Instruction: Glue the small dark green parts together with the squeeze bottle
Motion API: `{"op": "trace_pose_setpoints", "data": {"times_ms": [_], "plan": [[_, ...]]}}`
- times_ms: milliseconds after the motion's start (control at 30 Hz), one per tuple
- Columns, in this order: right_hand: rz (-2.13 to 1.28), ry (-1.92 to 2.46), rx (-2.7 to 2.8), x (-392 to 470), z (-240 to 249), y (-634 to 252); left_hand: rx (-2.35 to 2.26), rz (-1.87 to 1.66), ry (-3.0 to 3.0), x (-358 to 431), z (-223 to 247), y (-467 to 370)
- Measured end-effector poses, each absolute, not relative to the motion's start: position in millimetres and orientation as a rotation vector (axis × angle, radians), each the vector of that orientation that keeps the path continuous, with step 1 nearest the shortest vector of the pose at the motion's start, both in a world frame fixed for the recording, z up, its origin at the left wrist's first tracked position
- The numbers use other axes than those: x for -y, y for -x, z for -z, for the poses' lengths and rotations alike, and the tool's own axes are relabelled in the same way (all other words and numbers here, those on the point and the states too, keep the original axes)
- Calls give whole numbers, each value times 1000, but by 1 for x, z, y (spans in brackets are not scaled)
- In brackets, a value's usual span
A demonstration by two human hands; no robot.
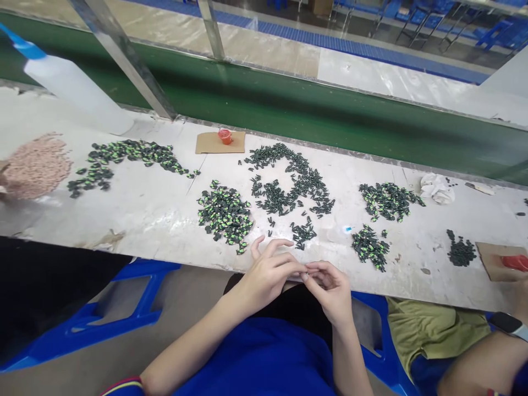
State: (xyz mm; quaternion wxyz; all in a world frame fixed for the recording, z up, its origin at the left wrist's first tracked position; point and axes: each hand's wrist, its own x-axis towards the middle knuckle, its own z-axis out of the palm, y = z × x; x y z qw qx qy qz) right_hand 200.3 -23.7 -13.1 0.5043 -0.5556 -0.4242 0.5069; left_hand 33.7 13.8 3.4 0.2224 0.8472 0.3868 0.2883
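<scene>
Small dark part, barely visible, sits pinched between the fingertips of both hands just in front of the near edge of the worktable. Left hand meets it from its own side, thumb and forefinger narrowed onto the piece while the other 3 fingers fan up and outward. Right hand curls tight, fingertips closed on the same piece, so the 2 hands touch at that point.

Just ahead of the left hand's raised fingers lies a heap of black-and-green parts. Ahead of both hands, slightly farther out, spreads a loose ring of plain dark parts, with a small cluster of them nearest the fingertips. Ahead and to the right of the right hand are 2 more black-and-green heaps, one close, one farther.

Well to the left of the left hand lie a long trail of green-marked parts and a pinkish pile, with a white squeeze bottle beyond. A small red cup stands on a cardboard square far ahead. At the far right, another person's wrist wears a watch.
</scene>
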Motion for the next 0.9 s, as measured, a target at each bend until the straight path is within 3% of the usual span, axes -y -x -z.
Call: {"op": "trace_pose_setpoints", "data": {"times_ms": [100,300,400,700,900], "plan": [[-973,1505,1075,26,20,-219,-1122,-648,-2344,-13,1,-29],[-63,1793,1184,10,25,-276,-1720,-873,-2273,-15,7,11],[153,1788,1383,-3,25,-283,-1815,-811,-2285,-19,10,27],[-77,1728,1537,-39,29,-253,-1699,-477,-2396,-34,12,29],[-513,1566,1226,-25,26,-244,-1754,-490,-2380,-43,11,34]]}}
